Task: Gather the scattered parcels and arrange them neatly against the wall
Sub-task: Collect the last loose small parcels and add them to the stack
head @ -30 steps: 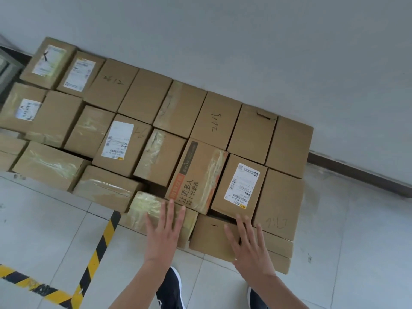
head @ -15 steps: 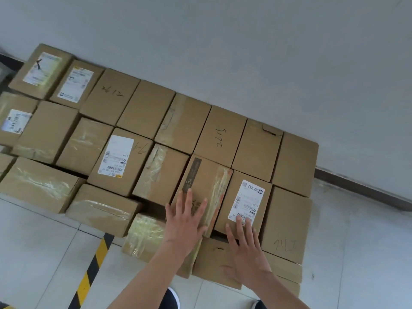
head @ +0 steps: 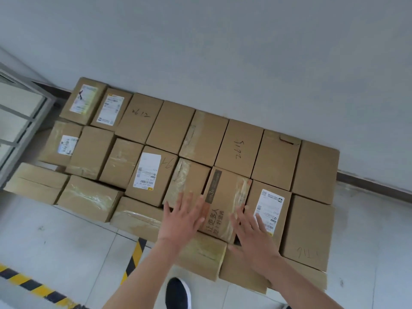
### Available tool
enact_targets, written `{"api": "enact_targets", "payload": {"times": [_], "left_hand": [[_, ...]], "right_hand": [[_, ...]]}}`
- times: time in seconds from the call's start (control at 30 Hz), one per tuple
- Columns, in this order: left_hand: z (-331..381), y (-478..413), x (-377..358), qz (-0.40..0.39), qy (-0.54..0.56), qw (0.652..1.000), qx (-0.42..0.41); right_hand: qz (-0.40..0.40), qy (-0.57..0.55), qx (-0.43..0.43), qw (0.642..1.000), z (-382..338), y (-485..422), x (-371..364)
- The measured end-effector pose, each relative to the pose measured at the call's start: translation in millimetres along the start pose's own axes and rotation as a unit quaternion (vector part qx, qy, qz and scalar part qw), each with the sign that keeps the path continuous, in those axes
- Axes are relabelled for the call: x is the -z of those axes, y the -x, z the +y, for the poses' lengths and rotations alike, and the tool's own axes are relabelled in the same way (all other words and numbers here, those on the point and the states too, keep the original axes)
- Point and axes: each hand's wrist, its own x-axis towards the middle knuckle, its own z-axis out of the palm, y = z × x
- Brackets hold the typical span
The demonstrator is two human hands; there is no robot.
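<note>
both hands flat, fingers spread: left hand (head: 181, 219) and right hand (head: 253, 236) flank the printed brown cardboard parcel (head: 225, 202), whose long axis points at the grey wall (head: 223, 52).

The left hand (head: 181, 219) and right hand (head: 254, 235) are motion-blurred, partly hiding the front boxes (head: 201, 253).

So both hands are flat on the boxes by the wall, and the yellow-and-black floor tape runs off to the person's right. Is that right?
Not quite. In the head view the yellow-and-black floor tape lies to the person's left, not the right. The rest holds: the left hand and right hand are spread flat over the boxes packed by the wall.
</note>
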Motion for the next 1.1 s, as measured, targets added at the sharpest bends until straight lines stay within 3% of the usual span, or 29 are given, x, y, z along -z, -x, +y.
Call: {"api": "enact_targets", "payload": {"times": [0.17,0.3,0.6,0.77,0.93,1.03,1.1], "left_hand": [[-75,-36,5,0.014,0.021,0.998,0.057],[-143,-75,-7,-0.012,0.066,0.990,0.122],[-168,-80,-27,-0.041,0.110,0.991,0.062],[-236,-72,-3,-0.019,0.119,0.992,0.042],[-370,-78,24,0.062,0.063,0.986,0.141],[-455,-92,31,0.084,0.101,0.967,0.219],[-508,-103,29,0.080,0.110,0.965,0.224]], "right_hand": [[-0.028,-0.030,-0.060,0.997,-50,-83,30],[-0.119,-0.049,-0.158,0.979,-82,-136,26],[-0.144,-0.053,-0.238,0.959,-105,-147,30],[-0.094,-0.044,-0.189,0.976,-147,-169,54],[-0.050,-0.058,-0.119,0.990,-229,-248,92],[-0.057,-0.062,-0.093,0.992,-274,-297,106],[-0.041,-0.057,-0.097,0.993,-298,-327,111]]}}
